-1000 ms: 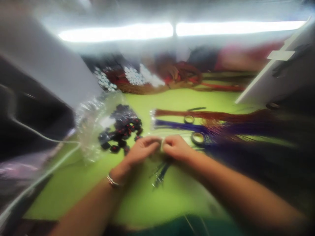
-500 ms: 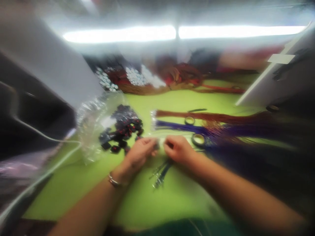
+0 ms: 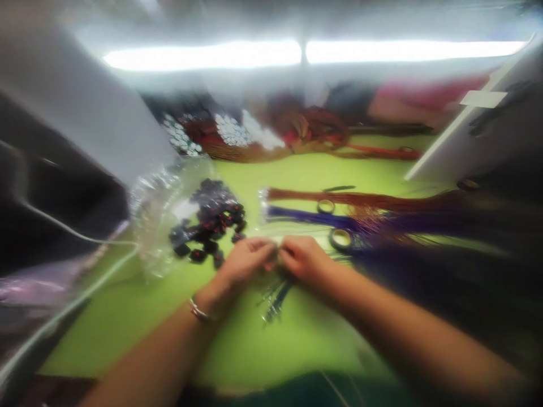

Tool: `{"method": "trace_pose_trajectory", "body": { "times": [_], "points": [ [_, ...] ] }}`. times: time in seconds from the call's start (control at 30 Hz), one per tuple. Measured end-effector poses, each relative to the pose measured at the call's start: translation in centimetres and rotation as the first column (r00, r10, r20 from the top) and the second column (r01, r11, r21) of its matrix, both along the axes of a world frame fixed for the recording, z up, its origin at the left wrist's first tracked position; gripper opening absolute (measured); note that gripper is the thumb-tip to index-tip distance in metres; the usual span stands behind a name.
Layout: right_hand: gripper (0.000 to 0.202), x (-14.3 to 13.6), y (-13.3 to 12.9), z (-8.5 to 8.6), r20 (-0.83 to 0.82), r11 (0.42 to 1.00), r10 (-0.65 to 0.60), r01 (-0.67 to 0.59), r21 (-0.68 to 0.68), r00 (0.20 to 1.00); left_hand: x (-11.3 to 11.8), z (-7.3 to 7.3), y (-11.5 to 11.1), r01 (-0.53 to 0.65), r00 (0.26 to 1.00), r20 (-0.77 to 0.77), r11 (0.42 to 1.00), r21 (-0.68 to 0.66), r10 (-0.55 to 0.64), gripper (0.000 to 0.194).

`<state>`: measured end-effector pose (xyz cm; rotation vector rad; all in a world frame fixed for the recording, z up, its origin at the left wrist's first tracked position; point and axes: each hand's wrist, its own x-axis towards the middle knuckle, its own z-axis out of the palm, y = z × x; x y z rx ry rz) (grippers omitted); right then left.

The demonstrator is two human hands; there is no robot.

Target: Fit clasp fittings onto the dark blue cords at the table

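Fingertip to fingertip, my two hands meet over the green table. My left hand is closed in a pinch on a small dark piece, mostly hidden and blurred. My right hand is closed too, and a short bunch of dark wires with shiny metal ends trails out below it toward me. Just left of my left hand lies a pile of black connectors with red parts, spilling from a clear plastic bag.
Beyond my right hand lie brown wires, purple wires and two tape rolls, the nearer one dark. More wire bundles with white ends lie at the back. Panels stand on both sides. A person's pink sleeve shows at the back right.
My hands have come together, closing the small gap between their fingertips. At the back right, the other person's arm and pink sleeve have shifted and show more clearly.
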<state>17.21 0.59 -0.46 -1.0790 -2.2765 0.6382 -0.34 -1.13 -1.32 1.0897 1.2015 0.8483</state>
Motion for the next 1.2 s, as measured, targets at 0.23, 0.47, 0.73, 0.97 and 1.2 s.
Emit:
{"method": "trace_pose_trajectory", "body": {
  "times": [0.23, 0.47, 0.73, 0.97, 1.2],
  "points": [
    [0.011, 0.8, 0.3, 1.5, 0.109, 0.958, 0.218, -0.192, -0.212, 0.97, -2.5, 1.2, 0.3, 0.307, 0.93, -0.166, 0.941, -0.139, -0.328, 0.03],
    [0.015, 0.3, 2.7, 3.3, 0.197, 0.993, -0.087, 0.102, -0.067, 0.977, -2.5, 0.1, -0.1, 0.425, 0.881, -0.199, 0.903, -0.065, -0.429, 0.021],
    [0.018, -3.3, 4.6, 2.2, 0.55, 0.988, -0.102, 0.018, 0.156, 0.829, -2.0, 0.9, -0.4, 0.447, 0.874, -0.22, 0.894, 0.015, -0.433, 0.017],
    [0.018, -3.0, 4.9, 1.6, 0.494, 0.982, -0.12, 0.029, 0.188, 0.861, -1.8, 1.2, -0.5, 0.42, 0.892, -0.207, 0.907, 0.041, -0.403, 0.015],
    [0.01, -1.1, 3.9, 2.7, 0.118, 0.984, -0.139, 0.124, 0.126, 0.983, -1.3, 1.8, 0.1, 0.165, 0.986, 0.015, 0.981, 0.1, -0.167, 0.021]
  ]
}}
